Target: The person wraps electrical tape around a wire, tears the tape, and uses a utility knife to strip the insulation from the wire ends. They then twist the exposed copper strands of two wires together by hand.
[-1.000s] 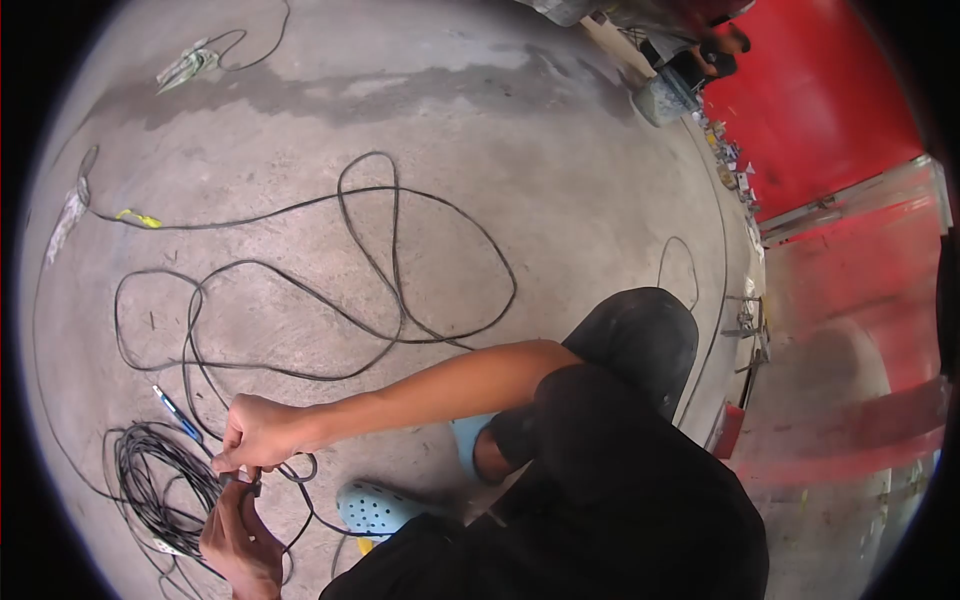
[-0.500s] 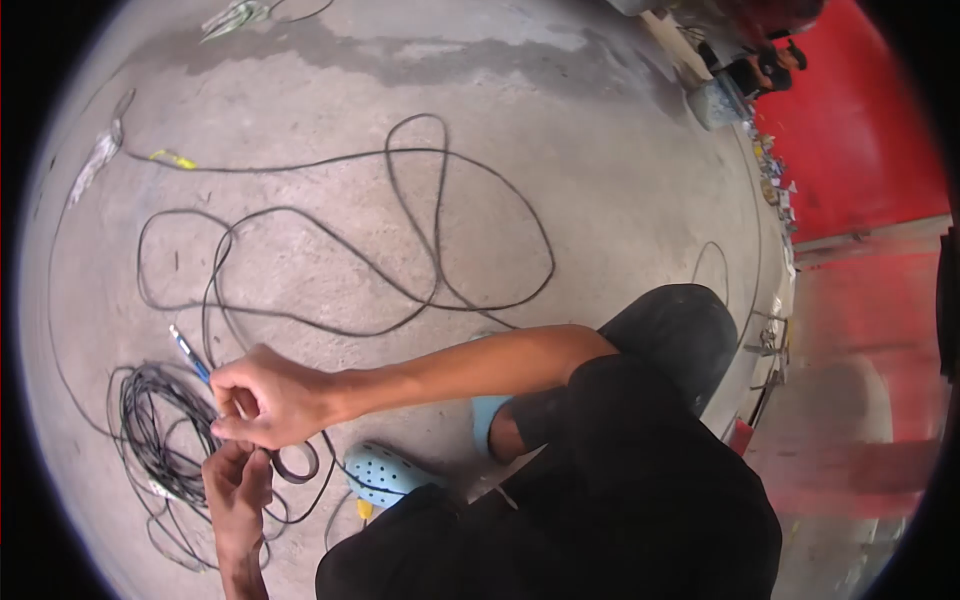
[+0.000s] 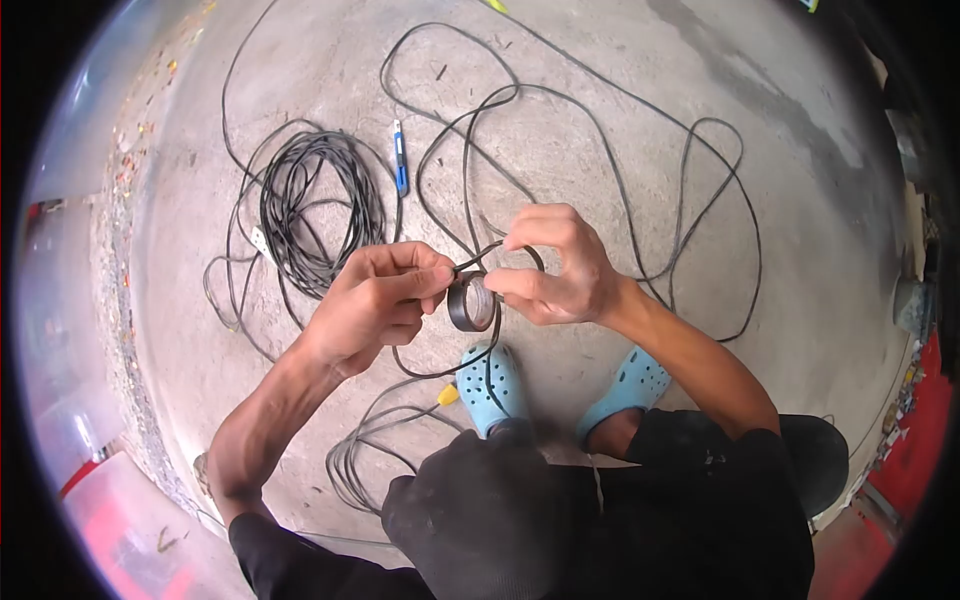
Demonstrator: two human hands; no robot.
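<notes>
Left hand [image 3: 375, 300] pinches tape roll [image 3: 471, 301] by rim; right hand [image 3: 555, 265] pinches cable [image 3: 478, 259] just above roll, fingers pressed together. Cable coil [image 3: 320, 205] well left of grip; blue cutter [image 3: 400, 160] beyond it.

- The left hand [image 3: 375, 300] and right hand [image 3: 560, 268] are bare — no gloves, rings or watch to be seen on either.
- Both forearms are uncovered from the wrists back towards the body; no sleeves reach them.
- Dark, nearly black trousers [image 3: 520, 520] fill the space below the hands, the cloth plain with a few pale specks towards the right knee.
- Below the hands sit two light-blue clogs: the left clog [image 3: 490, 380] shows a rounded toe dotted with small vent holes; the right clog [image 3: 632, 385] — the same colour and make — lies just beside it.
</notes>
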